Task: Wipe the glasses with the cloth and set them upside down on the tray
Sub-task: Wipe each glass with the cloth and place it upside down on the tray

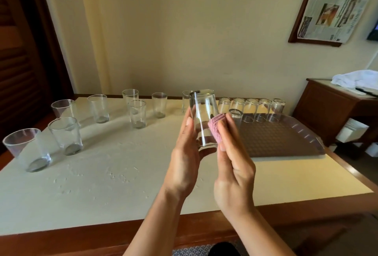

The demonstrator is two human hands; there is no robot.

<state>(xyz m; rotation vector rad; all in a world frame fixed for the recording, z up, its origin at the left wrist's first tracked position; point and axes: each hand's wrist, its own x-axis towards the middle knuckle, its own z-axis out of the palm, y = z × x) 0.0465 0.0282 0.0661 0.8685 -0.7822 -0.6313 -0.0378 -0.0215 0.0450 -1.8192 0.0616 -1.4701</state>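
Holding a glass (203, 118) aloft over the worktop (114, 174), base up and mouth down, tilted slightly. Left hand (187, 159) cupping the glass's left side, fingers straight along the wall, thumb reaching under the rim. Right hand (233, 165) pinching a pink cloth (216, 127) against the glass's right side, fingertips pressing the folded cloth to the wall. Standing inverted on the brown tray (286, 141) at right: a row of glasses (251, 110) along the far edge, plus one more (236, 117) just in front of the row, partly hidden behind the right hand. Waiting upright on the worktop's left half: more glasses (137, 113), scattered from the near left corner back toward the wall, well apart from the tray. Showing at far right: a wooden side table (331, 100) carrying a crumpled white cloth (356, 78). Hanging on the wall above it: a framed newspaper (335, 4).
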